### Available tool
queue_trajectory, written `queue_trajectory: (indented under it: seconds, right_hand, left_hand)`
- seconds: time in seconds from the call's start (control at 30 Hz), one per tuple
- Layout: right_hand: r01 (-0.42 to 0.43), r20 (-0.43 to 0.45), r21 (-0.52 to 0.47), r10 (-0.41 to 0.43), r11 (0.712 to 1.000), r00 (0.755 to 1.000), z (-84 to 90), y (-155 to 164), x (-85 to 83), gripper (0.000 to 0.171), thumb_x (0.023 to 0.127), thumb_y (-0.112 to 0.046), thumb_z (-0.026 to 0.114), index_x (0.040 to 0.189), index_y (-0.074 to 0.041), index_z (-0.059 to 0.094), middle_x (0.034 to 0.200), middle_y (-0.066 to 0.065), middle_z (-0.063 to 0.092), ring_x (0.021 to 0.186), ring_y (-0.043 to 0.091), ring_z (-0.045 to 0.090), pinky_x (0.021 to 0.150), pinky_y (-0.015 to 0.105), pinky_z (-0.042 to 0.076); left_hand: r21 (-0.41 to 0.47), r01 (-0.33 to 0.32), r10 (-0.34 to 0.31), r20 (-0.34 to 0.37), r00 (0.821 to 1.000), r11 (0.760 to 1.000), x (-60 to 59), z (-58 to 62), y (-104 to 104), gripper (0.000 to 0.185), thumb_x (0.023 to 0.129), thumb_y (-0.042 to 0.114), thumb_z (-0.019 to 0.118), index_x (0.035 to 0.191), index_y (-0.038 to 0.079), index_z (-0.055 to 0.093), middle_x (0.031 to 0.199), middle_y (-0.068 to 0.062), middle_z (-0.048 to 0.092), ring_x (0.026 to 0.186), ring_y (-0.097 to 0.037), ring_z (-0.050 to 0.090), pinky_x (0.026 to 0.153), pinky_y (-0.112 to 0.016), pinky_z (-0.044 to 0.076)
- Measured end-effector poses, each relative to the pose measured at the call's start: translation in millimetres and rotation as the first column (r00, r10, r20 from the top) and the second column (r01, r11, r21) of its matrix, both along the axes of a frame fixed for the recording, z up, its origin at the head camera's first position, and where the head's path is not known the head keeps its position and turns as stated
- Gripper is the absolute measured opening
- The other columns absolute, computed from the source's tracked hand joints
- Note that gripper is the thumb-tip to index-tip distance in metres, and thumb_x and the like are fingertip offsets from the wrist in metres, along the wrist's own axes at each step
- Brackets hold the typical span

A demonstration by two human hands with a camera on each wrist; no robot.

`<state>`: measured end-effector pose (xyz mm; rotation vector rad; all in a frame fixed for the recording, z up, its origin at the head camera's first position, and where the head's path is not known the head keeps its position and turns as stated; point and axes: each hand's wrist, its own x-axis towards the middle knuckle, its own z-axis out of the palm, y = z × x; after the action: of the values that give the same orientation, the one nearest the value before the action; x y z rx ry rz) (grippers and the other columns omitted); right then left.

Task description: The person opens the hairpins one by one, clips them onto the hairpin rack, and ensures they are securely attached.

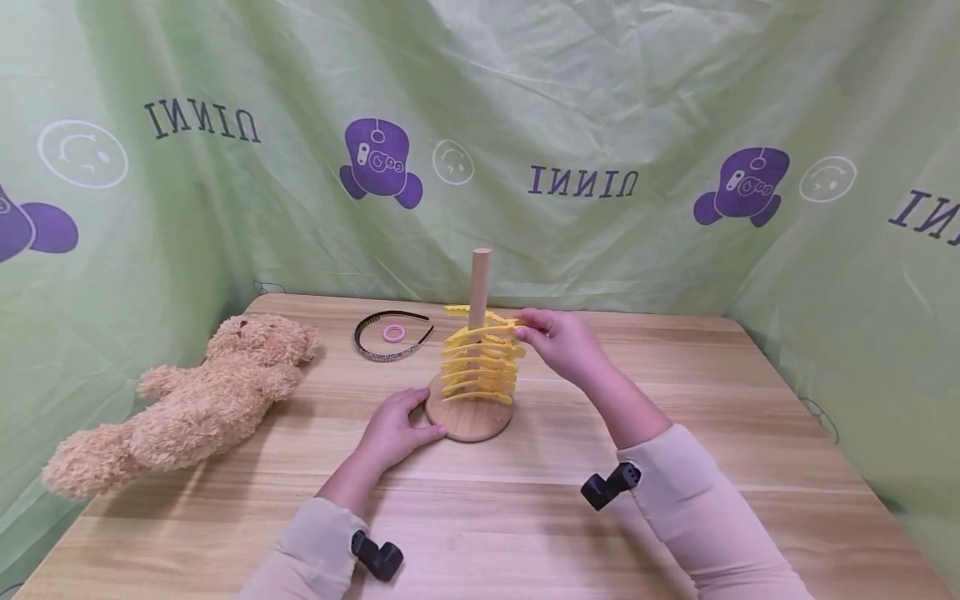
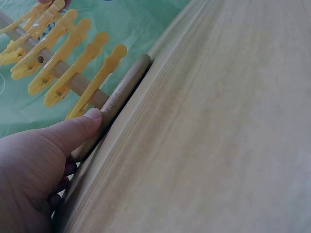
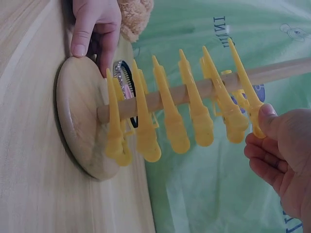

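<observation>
A round wooden base point(image 1: 471, 423) with an upright wooden post point(image 1: 480, 279) stands on the table. Several yellow hair clips point(image 1: 480, 385) sit one above another along the post, spaced apart, their long arms crossing it sideways. My right hand point(image 1: 562, 343) pinches the end of an upper yellow clip point(image 3: 248, 85) between thumb and fingers, while that clip spans the post. Down at the base, my left hand point(image 1: 393, 429) holds the rim on its left side. The left thumb point(image 2: 90, 121) lies on the edge, with the other fingers partly hidden behind it.
A fluffy tan teddy bear point(image 1: 217, 400) lies at the left of the table point(image 1: 675, 375). Behind my left hand are a dark toothed headband point(image 1: 367, 354) and a small pink ring point(image 1: 393, 333) within its curve. Green printed fabric point(image 1: 600, 233) surrounds the table's back and sides.
</observation>
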<state>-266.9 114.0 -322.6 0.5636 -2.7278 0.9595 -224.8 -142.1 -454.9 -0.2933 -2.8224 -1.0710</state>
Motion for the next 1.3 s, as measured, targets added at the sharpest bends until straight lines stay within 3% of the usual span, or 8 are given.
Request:
queue_trajectory:
  seconds: [0.43, 0.7, 0.93, 1.3]
  right_hand:
    - [-0.034, 0.007, 0.022, 0.034, 0.999, 0.999, 0.3, -1.5, 5.3, 0.034, 0.081, -0.036, 0.057, 0.110, -0.018, 0.059, 0.100, 0.000, 0.066, 0.088, 0.014, 0.063, 0.071, 0.031, 0.053]
    - [-0.061, 0.004, 0.032, 0.061, 0.998, 0.998, 0.4, 1.5, 6.4, 0.040, 0.081, -0.040, 0.054, 0.114, -0.017, 0.056, 0.108, 0.002, 0.063, 0.101, 0.022, 0.058, 0.078, 0.036, 0.052]
    - [-0.091, 0.036, -0.017, 0.092, 0.996, 0.995, -0.9, 5.0, 5.8, 0.047, 0.080, -0.044, 0.054, 0.119, -0.018, 0.053, 0.112, 0.004, 0.061, 0.104, 0.025, 0.055, 0.084, 0.039, 0.049]
    - [-0.103, 0.060, -0.091, 0.108, 0.991, 0.992, -1.8, 5.6, 7.0, 0.056, 0.078, -0.048, 0.055, 0.126, -0.021, 0.045, 0.117, 0.000, 0.057, 0.107, 0.019, 0.053, 0.092, 0.036, 0.044]
  left_hand:
    - [0.003, -0.005, 0.005, 0.010, 1.000, 1.000, -0.1, 0.8, -1.4, 0.075, 0.063, 0.047, 0.070, 0.123, 0.009, 0.048, 0.127, -0.014, 0.048, 0.120, -0.030, 0.040, 0.104, -0.045, 0.028]
    - [0.005, -0.002, 0.002, 0.006, 1.000, 1.000, -0.2, 0.5, -0.5, 0.075, 0.063, 0.047, 0.070, 0.123, 0.009, 0.048, 0.126, -0.014, 0.048, 0.120, -0.030, 0.041, 0.104, -0.045, 0.028]
    - [0.001, 0.003, -0.003, 0.003, 1.000, 1.000, -2.1, 0.1, -0.4, 0.075, 0.063, 0.047, 0.070, 0.123, 0.009, 0.048, 0.127, -0.014, 0.048, 0.120, -0.030, 0.040, 0.104, -0.045, 0.028]
    - [-0.003, 0.002, -0.002, 0.008, 1.000, 1.000, -3.4, -0.4, -2.1, 0.075, 0.063, 0.047, 0.070, 0.124, 0.009, 0.047, 0.127, -0.015, 0.047, 0.121, -0.031, 0.039, 0.104, -0.045, 0.028]
